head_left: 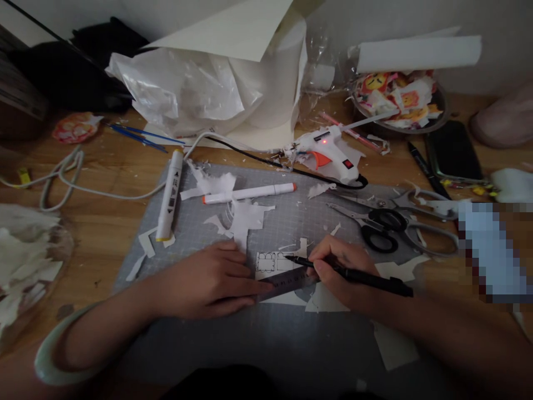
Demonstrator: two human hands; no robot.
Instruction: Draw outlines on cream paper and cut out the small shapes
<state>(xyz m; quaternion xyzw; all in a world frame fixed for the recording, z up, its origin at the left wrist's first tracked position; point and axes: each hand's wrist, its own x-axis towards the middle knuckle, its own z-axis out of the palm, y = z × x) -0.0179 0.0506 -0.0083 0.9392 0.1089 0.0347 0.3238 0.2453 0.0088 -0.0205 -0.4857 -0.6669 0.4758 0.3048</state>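
My right hand (339, 272) is closed around a black pen (370, 279). The pen's tip touches a small white paper piece (266, 273) with scalloped shapes drawn in black lines. A metal ruler (285, 282) lies slanted across the paper's lower part. My left hand (216, 280) lies flat with its fingers stretched out, the index fingertip pressing on the ruler's left end. White paper scraps (247, 218) lie just beyond the left fingers, and another scrap (327, 299) is under my right hand. All this rests on a grey cutting mat (200, 353).
Two markers, one orange-ended (250, 193) and one yellow-ended (170, 194), lie on the mat. A glue gun (333, 153) with a lit red light and trailing cable is behind it. Scissors (385, 219) lie right, near a phone (453, 151). A bowl of wrappers (402, 105) stands behind.
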